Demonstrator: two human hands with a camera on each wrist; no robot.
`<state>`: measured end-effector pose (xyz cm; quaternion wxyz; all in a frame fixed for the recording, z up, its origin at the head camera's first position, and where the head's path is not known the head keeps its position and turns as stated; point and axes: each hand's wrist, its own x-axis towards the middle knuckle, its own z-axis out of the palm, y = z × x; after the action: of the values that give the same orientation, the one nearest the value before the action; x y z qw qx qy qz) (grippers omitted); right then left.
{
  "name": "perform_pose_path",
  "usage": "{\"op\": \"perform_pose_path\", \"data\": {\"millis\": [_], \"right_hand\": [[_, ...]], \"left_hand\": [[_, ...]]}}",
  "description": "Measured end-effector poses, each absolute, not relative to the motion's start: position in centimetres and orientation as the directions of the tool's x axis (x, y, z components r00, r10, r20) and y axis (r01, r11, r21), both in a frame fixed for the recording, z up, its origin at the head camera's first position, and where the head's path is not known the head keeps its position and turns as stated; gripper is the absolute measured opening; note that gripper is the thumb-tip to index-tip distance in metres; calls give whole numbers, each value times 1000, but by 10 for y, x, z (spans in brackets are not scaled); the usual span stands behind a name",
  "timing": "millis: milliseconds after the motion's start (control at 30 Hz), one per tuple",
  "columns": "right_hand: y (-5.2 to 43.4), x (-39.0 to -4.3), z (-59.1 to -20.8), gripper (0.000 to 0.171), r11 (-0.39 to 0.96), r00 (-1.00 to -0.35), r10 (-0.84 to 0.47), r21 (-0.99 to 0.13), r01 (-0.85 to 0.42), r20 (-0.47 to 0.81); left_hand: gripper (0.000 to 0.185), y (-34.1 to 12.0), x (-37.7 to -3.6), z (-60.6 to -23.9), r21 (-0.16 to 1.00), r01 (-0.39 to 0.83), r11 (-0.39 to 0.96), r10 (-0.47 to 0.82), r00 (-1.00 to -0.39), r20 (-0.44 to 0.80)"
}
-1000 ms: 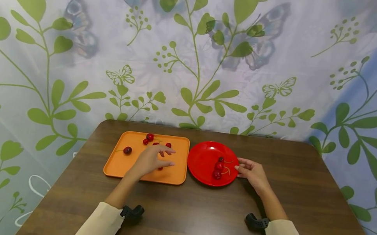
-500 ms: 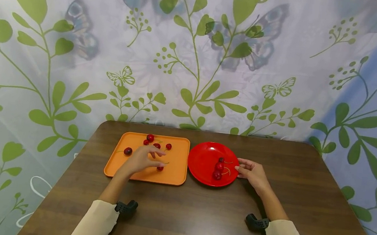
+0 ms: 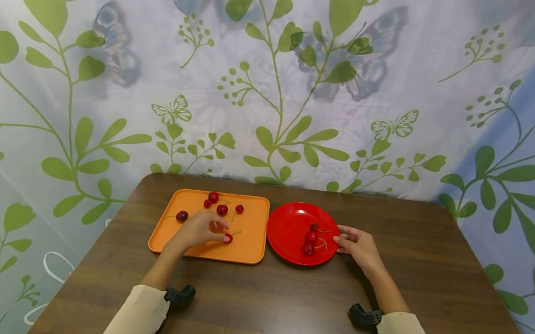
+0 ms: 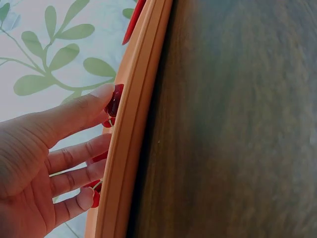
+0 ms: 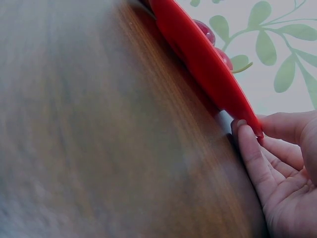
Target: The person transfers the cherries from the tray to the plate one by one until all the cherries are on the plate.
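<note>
My left hand (image 3: 200,230) is over the orange tray (image 3: 251,249), its thumb touching a dark red cherry (image 3: 228,238) with a green stem. In the head view a gap shows between that cherry and the forefinger. From the left wrist, the thumb tip lies against the cherry (image 4: 115,100), while the other fingers are spread beside it. My right hand (image 3: 359,248) pinches the right rim of the red plate (image 3: 285,230), thumb above and fingers below. Several cherries (image 3: 311,237) lie in a row on the plate's right side.
More cherries sit on the tray: one at the left (image 3: 182,216), others toward the back, including one cherry (image 3: 222,210) near the middle. Tray and plate stand side by side at the far part of the brown wooden table (image 3: 260,311). A leaf-patterned curtain (image 3: 278,79) hangs behind.
My left hand has moved left and down over the tray, and its thumb has come down onto the front cherry. The right hand stays at the plate's rim.
</note>
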<state>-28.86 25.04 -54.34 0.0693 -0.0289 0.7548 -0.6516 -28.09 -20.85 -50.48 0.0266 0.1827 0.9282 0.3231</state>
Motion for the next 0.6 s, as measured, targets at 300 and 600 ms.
{"op": "perform_pose_path", "data": {"millis": [300, 600], "right_hand": [[250, -288, -542, 49, 169, -989, -138, -985, 30, -54], [250, -287, -541, 51, 171, -988, -143, -985, 33, -58]], "left_hand": [[21, -205, -281, -504, 559, 297, 774, 335, -941, 36], [19, -203, -277, -500, 553, 274, 786, 316, -949, 22]]}}
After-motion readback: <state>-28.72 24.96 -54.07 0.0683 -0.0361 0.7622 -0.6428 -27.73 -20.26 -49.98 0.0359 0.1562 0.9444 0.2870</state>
